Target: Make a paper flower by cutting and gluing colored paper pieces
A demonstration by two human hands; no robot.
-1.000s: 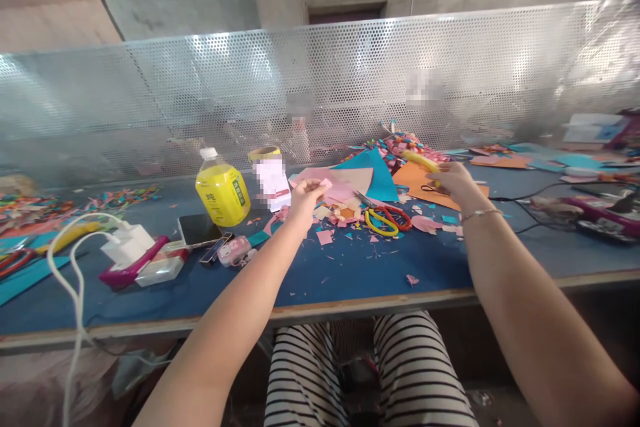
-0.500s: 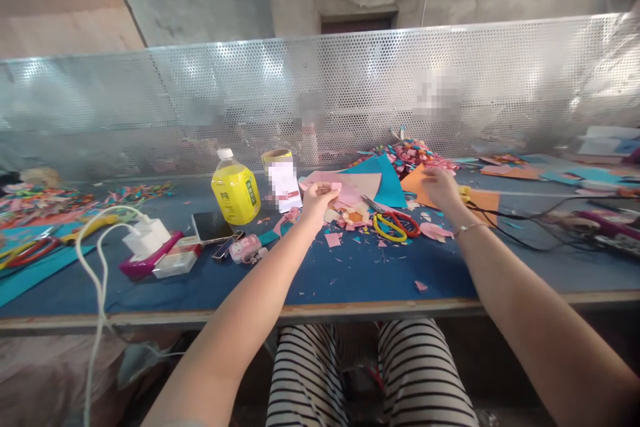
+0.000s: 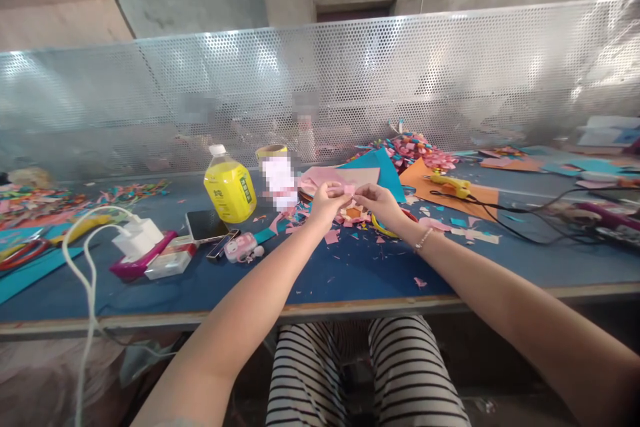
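My left hand [image 3: 325,202] and my right hand [image 3: 379,202] meet above the blue table [image 3: 350,273], both pinching a small pink paper piece [image 3: 349,190] between their fingertips. Just below them lie pink and orange paper scraps [image 3: 350,215] and, partly hidden by my right hand, scissors with yellow and red handles [image 3: 381,229]. A yellow glue gun [image 3: 447,182] rests on an orange sheet [image 3: 440,192] to the right, its black cord trailing off right.
A yellow drink bottle [image 3: 229,187], tape roll [image 3: 271,151], phone [image 3: 204,225], white charger with cable [image 3: 135,238] and a pink case [image 3: 239,247] sit left. Pink and teal sheets [image 3: 373,172] and paper curls lie behind. A perforated metal screen [image 3: 320,87] closes the back.
My right hand let go of the yellow glue gun on the orange sheet and moved left to join my left hand on the small pink piece.
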